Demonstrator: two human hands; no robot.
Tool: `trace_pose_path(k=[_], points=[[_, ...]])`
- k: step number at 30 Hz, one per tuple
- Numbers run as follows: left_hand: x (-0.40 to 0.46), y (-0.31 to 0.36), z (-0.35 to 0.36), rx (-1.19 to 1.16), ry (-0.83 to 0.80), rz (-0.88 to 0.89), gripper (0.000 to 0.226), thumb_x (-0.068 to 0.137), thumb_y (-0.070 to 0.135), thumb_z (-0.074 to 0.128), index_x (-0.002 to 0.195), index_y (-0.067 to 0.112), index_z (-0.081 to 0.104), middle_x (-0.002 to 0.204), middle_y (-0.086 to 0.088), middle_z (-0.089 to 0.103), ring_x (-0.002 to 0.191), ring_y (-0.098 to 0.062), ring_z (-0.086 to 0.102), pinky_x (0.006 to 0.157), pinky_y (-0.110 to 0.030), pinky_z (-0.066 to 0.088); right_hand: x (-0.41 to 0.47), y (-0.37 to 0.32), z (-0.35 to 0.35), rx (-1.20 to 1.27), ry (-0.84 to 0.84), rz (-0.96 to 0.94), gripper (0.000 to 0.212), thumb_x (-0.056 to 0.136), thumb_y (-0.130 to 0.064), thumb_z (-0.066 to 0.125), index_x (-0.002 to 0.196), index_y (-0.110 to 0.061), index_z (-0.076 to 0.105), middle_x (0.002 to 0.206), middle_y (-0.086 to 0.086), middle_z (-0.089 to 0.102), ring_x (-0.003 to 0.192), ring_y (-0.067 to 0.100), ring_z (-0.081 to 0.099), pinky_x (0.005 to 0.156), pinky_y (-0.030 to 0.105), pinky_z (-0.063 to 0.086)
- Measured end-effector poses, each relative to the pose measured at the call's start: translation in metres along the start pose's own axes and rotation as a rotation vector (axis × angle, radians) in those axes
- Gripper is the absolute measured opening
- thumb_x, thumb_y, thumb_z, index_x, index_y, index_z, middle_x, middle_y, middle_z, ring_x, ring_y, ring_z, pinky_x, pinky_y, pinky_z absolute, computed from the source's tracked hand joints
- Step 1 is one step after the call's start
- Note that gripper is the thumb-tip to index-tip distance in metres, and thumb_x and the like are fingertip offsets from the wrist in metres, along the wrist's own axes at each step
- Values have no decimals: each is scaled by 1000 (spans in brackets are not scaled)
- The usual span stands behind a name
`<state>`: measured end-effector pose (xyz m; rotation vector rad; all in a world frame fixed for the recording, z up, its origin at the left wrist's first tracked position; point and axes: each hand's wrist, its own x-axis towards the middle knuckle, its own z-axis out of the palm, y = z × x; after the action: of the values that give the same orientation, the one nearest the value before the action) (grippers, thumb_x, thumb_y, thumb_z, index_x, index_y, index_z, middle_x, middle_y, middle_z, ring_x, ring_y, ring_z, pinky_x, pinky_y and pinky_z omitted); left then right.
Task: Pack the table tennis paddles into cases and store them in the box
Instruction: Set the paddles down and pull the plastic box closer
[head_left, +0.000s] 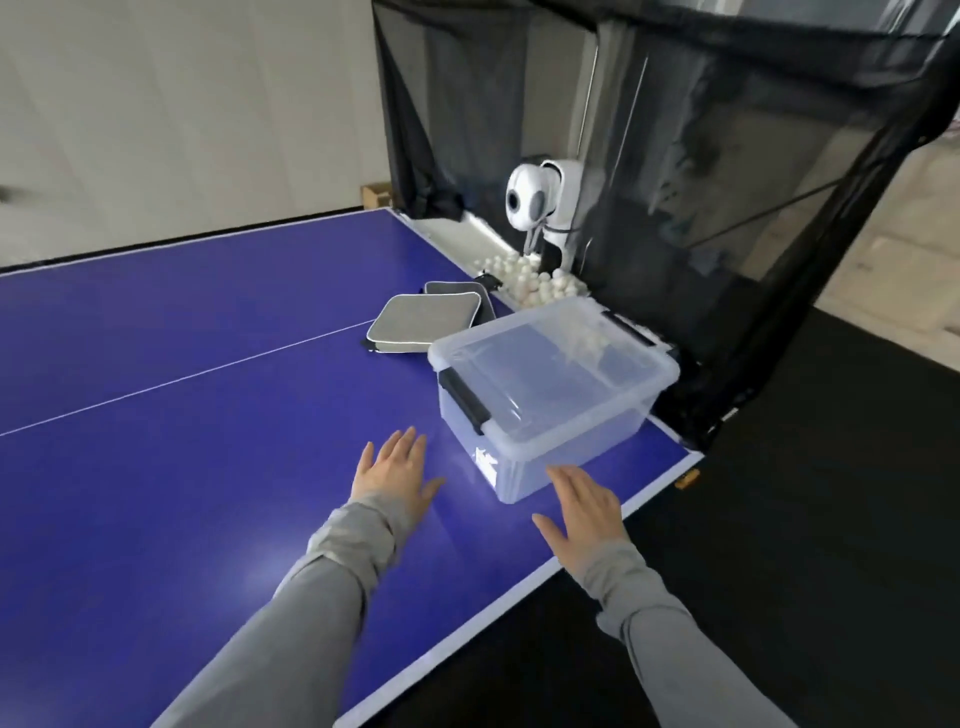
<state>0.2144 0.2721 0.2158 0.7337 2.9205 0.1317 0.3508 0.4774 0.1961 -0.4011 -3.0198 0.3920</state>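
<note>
Head view looks down on a blue desk (182, 467) with white lines. Both hands reach forward in grey sleeves, palms down, fingers straight and slightly spread, holding nothing. Left hand (397, 475) hovers over or rests on the desk just left of the box (550, 384); whether it touches the surface cannot be told. Right hand (584, 512) is at the box's near corner, fingertips right by its wall. This clear plastic box stands near the desk's right edge, its lid on, with black latches at its two ends. Beyond it lie two grey cases (423, 325), one overlapping the other, both zipped shut as far as can be seen. Behind them sit a pile of white balls (540, 283), a white ball machine (540, 202) and a black net (727, 182).
</note>
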Motion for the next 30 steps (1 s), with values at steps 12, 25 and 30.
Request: trace_pose_path(k=[12, 25, 30], points=[[111, 91, -18, -72, 39, -59, 67, 94, 52, 34, 148, 17, 16, 159, 2, 11, 146, -17, 8, 119, -41, 4, 94, 113, -49, -43, 0, 9, 59, 94, -40, 43, 144, -19, 21, 150, -1, 27, 140, 15, 21, 110, 36, 23], [231, 59, 7, -142, 68, -318, 72, 94, 57, 30, 149, 15, 11, 159, 1, 8, 146, -17, 5, 119, -39, 8, 272, 124, -43, -31, -52, -158, 56, 92, -41, 45, 141, -19, 28, 144, -2, 36, 136, 15, 29, 105, 34, 26], [266, 45, 16, -210, 69, -458, 76, 92, 60, 29, 149, 15, 8, 159, 1, 5, 146, -17, 3, 119, -38, 9, 339, 110, -35, -22, -109, -246, 59, 92, -40, 46, 143, -19, 25, 146, -2, 33, 137, 16, 27, 107, 33, 22]])
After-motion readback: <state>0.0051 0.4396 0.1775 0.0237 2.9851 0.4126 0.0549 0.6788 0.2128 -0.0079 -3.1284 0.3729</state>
